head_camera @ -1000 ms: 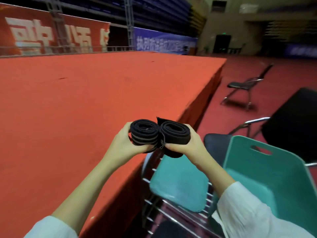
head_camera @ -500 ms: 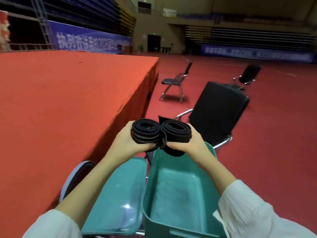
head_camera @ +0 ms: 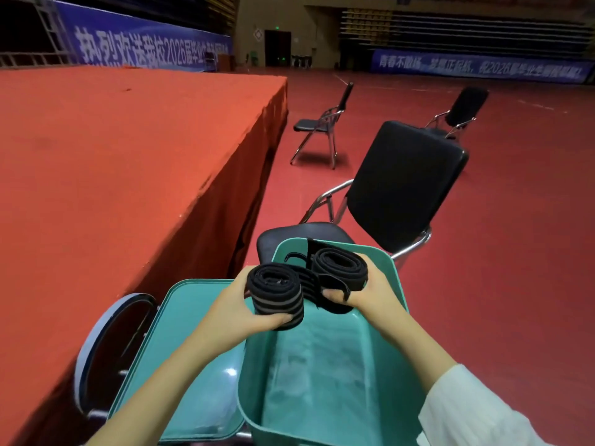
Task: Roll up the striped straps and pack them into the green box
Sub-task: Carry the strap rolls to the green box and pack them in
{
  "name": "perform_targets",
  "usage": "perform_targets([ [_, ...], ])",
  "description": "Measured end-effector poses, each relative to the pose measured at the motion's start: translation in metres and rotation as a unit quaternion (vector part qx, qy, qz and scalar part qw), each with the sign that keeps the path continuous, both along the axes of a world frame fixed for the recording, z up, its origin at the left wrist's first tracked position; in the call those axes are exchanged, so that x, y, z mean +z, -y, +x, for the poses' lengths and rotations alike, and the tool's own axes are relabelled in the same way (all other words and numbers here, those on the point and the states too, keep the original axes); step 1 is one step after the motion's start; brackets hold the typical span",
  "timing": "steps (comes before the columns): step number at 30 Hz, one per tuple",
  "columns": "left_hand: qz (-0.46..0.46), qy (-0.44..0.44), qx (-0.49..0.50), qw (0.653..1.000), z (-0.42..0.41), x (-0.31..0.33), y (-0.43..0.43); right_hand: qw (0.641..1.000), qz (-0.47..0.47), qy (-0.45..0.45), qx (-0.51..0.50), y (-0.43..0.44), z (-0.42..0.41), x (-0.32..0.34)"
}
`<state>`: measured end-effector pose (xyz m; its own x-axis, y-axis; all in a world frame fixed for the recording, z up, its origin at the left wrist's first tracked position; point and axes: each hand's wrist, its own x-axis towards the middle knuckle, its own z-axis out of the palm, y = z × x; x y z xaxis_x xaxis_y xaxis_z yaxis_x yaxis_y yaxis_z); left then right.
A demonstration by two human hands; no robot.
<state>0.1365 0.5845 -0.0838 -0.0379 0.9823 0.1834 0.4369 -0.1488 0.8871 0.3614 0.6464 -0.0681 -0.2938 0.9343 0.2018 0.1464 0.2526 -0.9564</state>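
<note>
Two rolled black straps with grey stripes hang over the open green box (head_camera: 380,346). My left hand (head_camera: 235,307) grips the left roll (head_camera: 277,296), fingers curled under it. My right hand (head_camera: 373,294) holds the right roll (head_camera: 339,268), with fingertips tucked beneath it. The two rolls sit side by side and touch, a short strap tail sticking up behind the right one. Nothing shows inside the box but its pale bottom.
The green lid (head_camera: 180,358) lies left of the box on a chair seat. A raised orange stage (head_camera: 112,162) fills the left. Black folding chairs (head_camera: 405,185) stand behind the box and farther off (head_camera: 322,130) on the red floor.
My view has swung right and down from the stage to the box. Both hands have lowered the two rolls to just above the box opening, and the rolls have parted slightly.
</note>
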Motion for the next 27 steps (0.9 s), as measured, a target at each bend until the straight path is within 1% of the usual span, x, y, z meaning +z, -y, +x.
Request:
perform_targets([
  [4, -0.018, -0.005, -0.040, 0.999, 0.003, -0.006, 0.006, 0.999, 0.015, 0.030, 0.009, -0.003, -0.005, -0.003],
  [6, -0.015, -0.011, -0.050, 0.999, 0.005, -0.010, 0.009, 0.999, -0.001, 0.046, 0.009, -0.009, -0.005, -0.011],
  [9, -0.006, -0.015, -0.040, 0.999, 0.004, -0.013, 0.012, 0.998, -0.031, 0.059, 0.005, -0.020, -0.005, -0.024],
  [14, -0.008, -0.017, -0.053, 0.998, 0.000, -0.013, 0.012, 0.998, -0.047, 0.050, 0.003, -0.030, -0.013, -0.024],
  [21, -0.016, -0.026, -0.078, 0.996, -0.008, -0.007, 0.015, 0.999, -0.030, 0.029, 0.020, -0.041, -0.038, -0.003],
  [24, -0.022, -0.025, -0.083, 0.996, -0.007, -0.005, 0.021, 0.998, -0.031, 0.047, 0.037, -0.039, -0.038, -0.014],
  [27, -0.029, -0.035, -0.084, 0.995, -0.007, -0.006, 0.025, 0.994, -0.070, 0.074, 0.045, -0.038, -0.033, -0.040],
])
